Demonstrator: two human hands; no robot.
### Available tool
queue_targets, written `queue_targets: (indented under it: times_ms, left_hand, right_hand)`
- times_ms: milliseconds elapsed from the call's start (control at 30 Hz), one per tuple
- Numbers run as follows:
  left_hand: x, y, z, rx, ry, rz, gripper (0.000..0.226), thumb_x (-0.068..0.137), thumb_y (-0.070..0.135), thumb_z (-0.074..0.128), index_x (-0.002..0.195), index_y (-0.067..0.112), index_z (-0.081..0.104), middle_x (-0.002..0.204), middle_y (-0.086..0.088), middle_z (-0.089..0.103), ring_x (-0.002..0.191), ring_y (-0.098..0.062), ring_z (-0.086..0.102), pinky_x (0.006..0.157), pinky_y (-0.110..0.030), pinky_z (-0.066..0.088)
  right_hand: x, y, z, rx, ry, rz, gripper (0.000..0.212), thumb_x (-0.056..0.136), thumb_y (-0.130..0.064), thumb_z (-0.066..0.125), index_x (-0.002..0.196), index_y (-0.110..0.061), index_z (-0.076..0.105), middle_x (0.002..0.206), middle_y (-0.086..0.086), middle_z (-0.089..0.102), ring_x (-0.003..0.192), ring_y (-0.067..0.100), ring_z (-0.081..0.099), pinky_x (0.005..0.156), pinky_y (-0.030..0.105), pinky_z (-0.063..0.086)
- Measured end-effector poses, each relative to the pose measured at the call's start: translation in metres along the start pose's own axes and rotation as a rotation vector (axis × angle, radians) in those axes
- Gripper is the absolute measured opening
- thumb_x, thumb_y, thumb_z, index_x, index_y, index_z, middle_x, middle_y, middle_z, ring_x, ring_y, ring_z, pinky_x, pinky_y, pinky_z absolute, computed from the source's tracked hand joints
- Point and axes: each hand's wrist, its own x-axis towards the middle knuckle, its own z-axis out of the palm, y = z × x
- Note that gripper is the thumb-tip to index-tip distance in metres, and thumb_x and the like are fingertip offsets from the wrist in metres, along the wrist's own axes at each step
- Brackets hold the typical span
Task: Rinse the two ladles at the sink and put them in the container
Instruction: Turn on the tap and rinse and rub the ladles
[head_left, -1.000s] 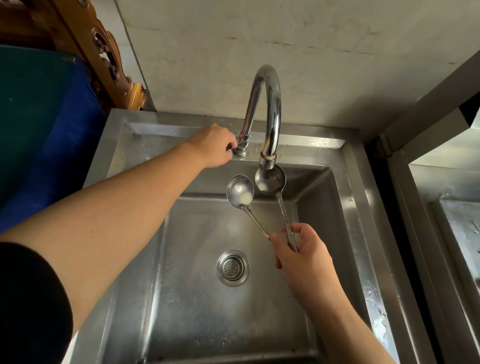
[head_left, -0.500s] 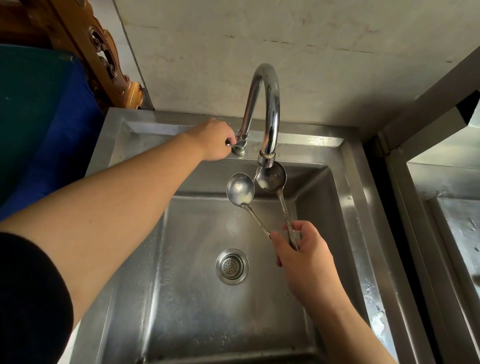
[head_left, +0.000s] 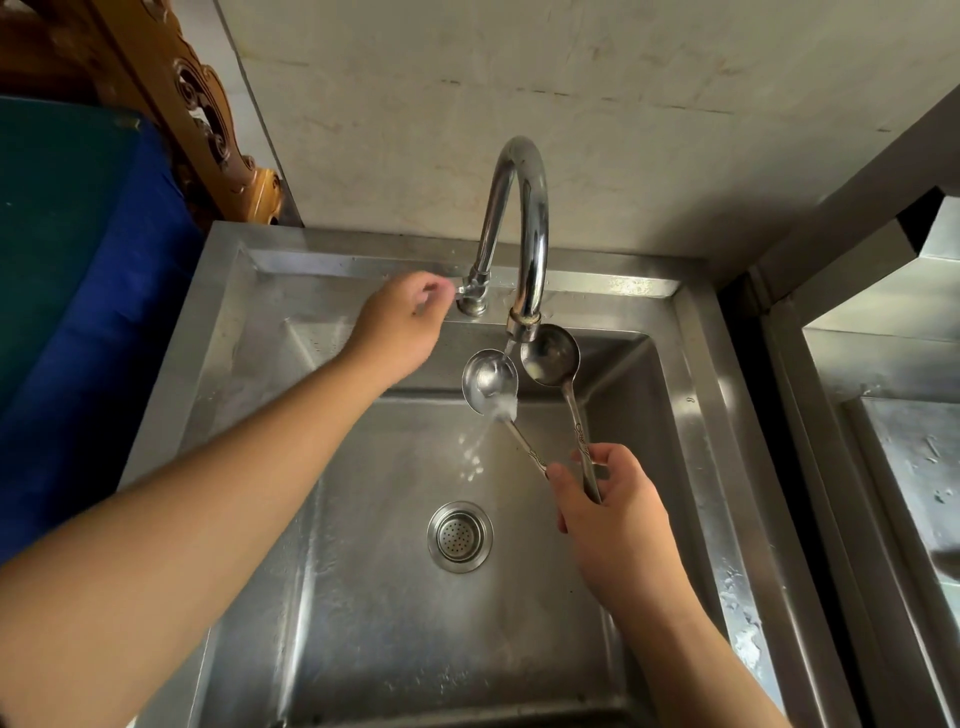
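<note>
No brand, label or legible writing was visible; the two ladle handles carried only a small engraved pattern, too fine to read. The right hand (head_left: 618, 519) was positioned over the right half of the square stainless-steel sink basin (head_left: 363, 623), fingers closed around the lower ends of both handles, which spread apart upward in a V. The left-hand round-bowled steel ladle (head_left: 490, 381) had its bowl under the water stream, with white splash at the bowl's lower edge. The right-hand round-bowled steel ladle (head_left: 549, 355) had its bowl directly below the spout of the curved chrome gooseneck faucet (head_left: 530, 228), near the back edge of the basin. The left hand (head_left: 402, 327) was extended to the faucet base at the sink's back rim, fingers loosely curled beside the small tap lever (head_left: 457, 286); contact could not be confirmed. The round perforated drain strainer (head_left: 460, 537) lay at the basin centre, left of the right hand.
</note>
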Motion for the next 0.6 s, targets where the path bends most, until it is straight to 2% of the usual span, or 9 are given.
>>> queue_targets:
  times_ms: [67,133,200,267,367,433,533,600]
  left_hand:
    - [-0.028,-0.003,0.001,-0.205,0.042,-0.086,0.029,0.101,0.04,0.046,0.104,0.026,0.071,0.104,0.011,0.073,0.099,-0.011,0.065,0.083,-0.024,0.05]
    - [-0.054,-0.005,0.003,-0.391,-0.038,-0.139,0.031,0.102,0.043,0.042,0.109,0.031,0.07,0.107,0.009,0.072,0.098,-0.014,0.067,0.09,-0.039,0.056]
    - [-0.074,-0.008,0.004,-0.45,-0.148,-0.109,0.035,0.097,0.054,0.045,0.117,0.036,0.068,0.11,0.009,0.072,0.097,-0.011,0.069,0.086,-0.043,0.06]
    - [-0.087,-0.006,0.009,-0.437,-0.198,-0.075,0.042,0.083,0.061,0.061,0.122,0.043,0.064,0.104,0.012,0.073,0.093,-0.007,0.07,0.082,-0.033,0.061]
    - [-0.09,-0.005,0.02,-0.373,-0.128,-0.046,0.059,0.069,0.043,0.084,0.123,0.043,0.061,0.101,0.014,0.073,0.076,-0.001,0.069,0.073,-0.02,0.056]
    - [-0.086,-0.005,0.026,-0.327,-0.058,-0.025,0.058,0.066,0.033,0.088,0.117,0.041,0.061,0.099,0.013,0.072,0.067,-0.001,0.066,0.066,-0.019,0.053]
    - [-0.078,0.0,0.031,-0.214,0.015,-0.024,0.054,0.059,0.039,0.089,0.102,0.042,0.058,0.088,0.015,0.068,0.067,0.001,0.063,0.058,-0.01,0.047]
    - [-0.072,0.005,0.034,-0.162,0.047,-0.039,0.053,0.054,0.043,0.089,0.093,0.039,0.055,0.081,0.013,0.065,0.066,-0.004,0.061,0.057,-0.015,0.047]
  right_hand:
    - [0.001,0.0,0.001,0.001,0.001,0.005,0.02,0.093,-0.044,0.063,0.106,-0.031,0.058,0.069,0.003,0.07,0.058,0.012,0.063,0.053,0.029,0.045]
    - [0.002,-0.001,0.002,0.001,-0.002,0.009,0.019,0.093,-0.044,0.063,0.105,-0.031,0.057,0.069,0.002,0.07,0.058,0.013,0.062,0.053,0.03,0.046]
    - [0.001,-0.001,0.005,-0.005,-0.007,0.008,0.018,0.093,-0.044,0.062,0.104,-0.031,0.057,0.07,0.002,0.07,0.059,0.014,0.063,0.053,0.031,0.048]
    - [0.0,-0.003,0.008,0.003,-0.004,0.009,0.017,0.093,-0.044,0.062,0.104,-0.031,0.057,0.071,0.001,0.07,0.059,0.014,0.063,0.054,0.032,0.048]
    - [-0.002,-0.005,0.012,0.02,0.004,0.009,0.014,0.094,-0.043,0.062,0.102,-0.033,0.056,0.068,-0.001,0.071,0.051,0.006,0.06,0.051,0.031,0.047]
    - [-0.004,-0.006,0.016,0.029,0.011,0.003,0.01,0.094,-0.042,0.062,0.098,-0.036,0.055,0.067,-0.003,0.071,0.047,0.001,0.059,0.048,0.029,0.046]
    - [-0.008,-0.007,0.021,0.047,0.02,-0.009,0.008,0.095,-0.039,0.062,0.094,-0.036,0.054,0.071,0.003,0.071,0.051,0.007,0.058,0.053,0.033,0.05]
    - [-0.01,-0.007,0.023,0.053,0.023,-0.014,0.008,0.095,-0.039,0.061,0.096,-0.035,0.054,0.072,0.002,0.07,0.057,0.013,0.06,0.056,0.034,0.05]
